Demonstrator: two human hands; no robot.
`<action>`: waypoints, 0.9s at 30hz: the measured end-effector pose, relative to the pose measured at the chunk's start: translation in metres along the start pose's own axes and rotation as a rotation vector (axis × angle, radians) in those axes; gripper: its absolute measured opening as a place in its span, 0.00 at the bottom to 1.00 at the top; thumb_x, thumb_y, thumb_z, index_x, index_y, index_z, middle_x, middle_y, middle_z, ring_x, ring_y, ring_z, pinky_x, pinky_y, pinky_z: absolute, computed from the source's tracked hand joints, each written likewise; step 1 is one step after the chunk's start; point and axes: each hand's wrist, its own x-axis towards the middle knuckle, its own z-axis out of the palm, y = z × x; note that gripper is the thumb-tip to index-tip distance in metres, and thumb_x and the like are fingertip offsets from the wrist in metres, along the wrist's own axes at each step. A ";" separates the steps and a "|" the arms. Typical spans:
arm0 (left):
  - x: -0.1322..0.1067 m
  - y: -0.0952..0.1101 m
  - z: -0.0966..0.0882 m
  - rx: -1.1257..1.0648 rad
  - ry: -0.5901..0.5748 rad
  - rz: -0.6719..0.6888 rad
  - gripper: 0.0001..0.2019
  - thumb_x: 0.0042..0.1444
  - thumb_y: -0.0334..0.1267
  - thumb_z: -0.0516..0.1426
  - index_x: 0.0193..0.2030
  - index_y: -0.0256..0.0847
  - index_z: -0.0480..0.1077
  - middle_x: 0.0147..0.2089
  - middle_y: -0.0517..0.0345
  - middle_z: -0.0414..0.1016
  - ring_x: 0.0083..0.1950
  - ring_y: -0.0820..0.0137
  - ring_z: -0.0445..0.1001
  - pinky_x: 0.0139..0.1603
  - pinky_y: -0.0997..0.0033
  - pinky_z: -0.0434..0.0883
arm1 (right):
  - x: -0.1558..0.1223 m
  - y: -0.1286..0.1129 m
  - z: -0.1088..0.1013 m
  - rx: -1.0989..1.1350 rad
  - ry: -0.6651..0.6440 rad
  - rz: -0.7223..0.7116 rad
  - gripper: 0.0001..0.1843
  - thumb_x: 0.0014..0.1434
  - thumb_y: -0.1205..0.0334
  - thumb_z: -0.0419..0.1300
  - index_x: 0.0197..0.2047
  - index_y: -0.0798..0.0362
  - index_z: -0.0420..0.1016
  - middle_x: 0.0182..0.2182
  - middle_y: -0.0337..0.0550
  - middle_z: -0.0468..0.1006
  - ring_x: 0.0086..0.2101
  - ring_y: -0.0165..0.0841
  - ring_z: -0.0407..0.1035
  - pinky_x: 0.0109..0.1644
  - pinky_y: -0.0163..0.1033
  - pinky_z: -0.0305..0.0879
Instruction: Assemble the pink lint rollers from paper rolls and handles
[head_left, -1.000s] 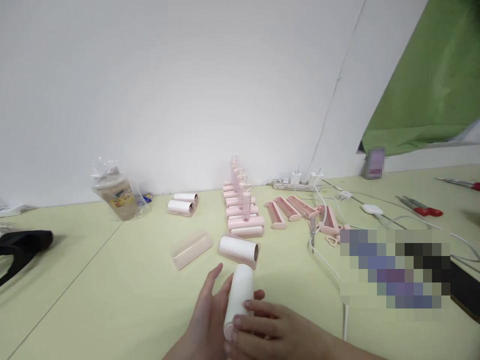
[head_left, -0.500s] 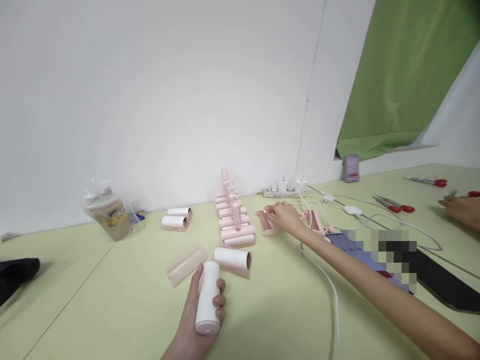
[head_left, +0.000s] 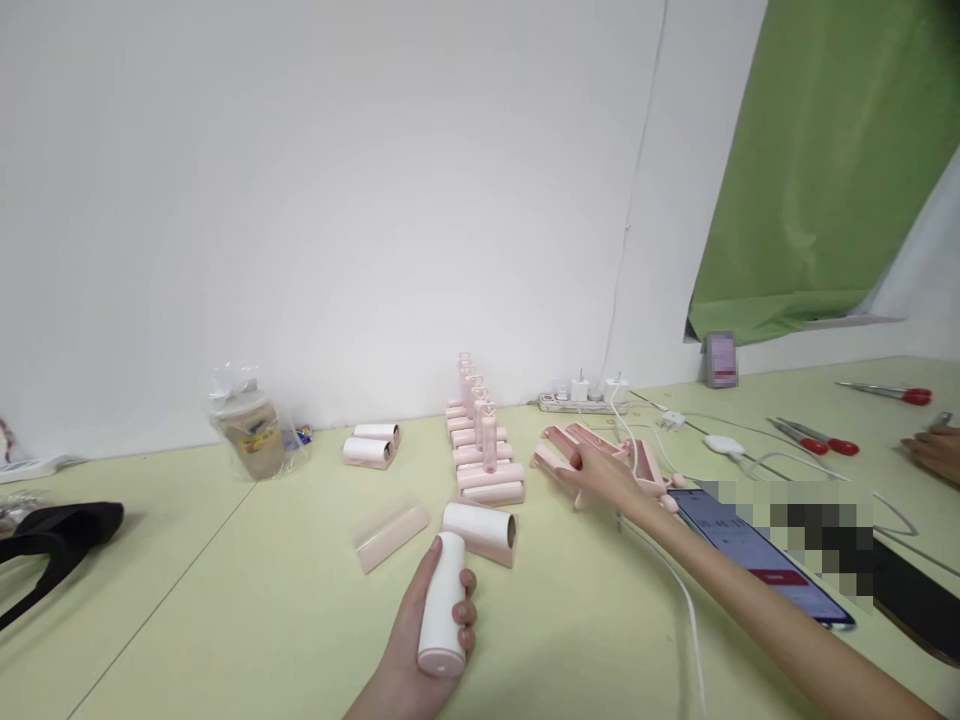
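My left hand (head_left: 420, 635) wraps round a white lint roller refill (head_left: 442, 600), held tilted with its pale pink end cap towards me. Over at the right, my right hand (head_left: 600, 475) pinches a pink lint roller frame (head_left: 553, 458), slightly tilted. Two more pink frames lie close by, one (head_left: 654, 468) just beyond the wrist. In front of my left hand is a white refill roll (head_left: 476, 522) resting on a clear pinkish cover. Beside it sits a clear curved cover (head_left: 391, 530). Assembled pink lint rollers (head_left: 490, 475) stretch back in a row towards the wall.
Two rolls (head_left: 367, 450) lie in covers at the back left, near a bagged cup (head_left: 259, 440). A power strip (head_left: 581, 402) with white cables stands against the wall. Phones (head_left: 780, 560) and red-handled pliers (head_left: 814, 437) occupy the right. Another person's hand (head_left: 934, 450) shows at the right edge.
My right hand has closed on a pink frame and raised and tilted it a little. The left hand still grips the refill. The whole view has shifted slightly left.
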 end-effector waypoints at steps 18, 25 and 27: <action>0.000 -0.005 -0.001 0.006 -0.023 -0.027 0.11 0.56 0.45 0.52 0.34 0.38 0.59 0.24 0.65 0.65 0.14 0.82 0.60 0.11 0.82 0.64 | -0.032 0.017 0.000 0.425 0.129 0.024 0.18 0.54 0.47 0.48 0.36 0.54 0.64 0.26 0.43 0.70 0.28 0.38 0.67 0.29 0.39 0.59; -0.004 0.001 0.015 0.078 0.060 0.267 0.12 0.54 0.46 0.54 0.36 0.40 0.60 0.25 0.64 0.65 0.16 0.80 0.63 0.14 0.81 0.65 | -0.051 -0.014 -0.035 0.782 0.034 -0.079 0.25 0.56 0.43 0.45 0.49 0.53 0.60 0.29 0.43 0.70 0.34 0.36 0.70 0.30 0.36 0.67; 0.000 0.002 0.025 0.088 0.112 0.407 0.11 0.54 0.45 0.54 0.38 0.41 0.60 0.27 0.63 0.65 0.19 0.77 0.67 0.21 0.76 0.70 | -0.068 -0.036 -0.042 0.842 -0.032 -0.113 0.25 0.55 0.42 0.47 0.48 0.51 0.60 0.27 0.41 0.71 0.29 0.35 0.68 0.26 0.35 0.65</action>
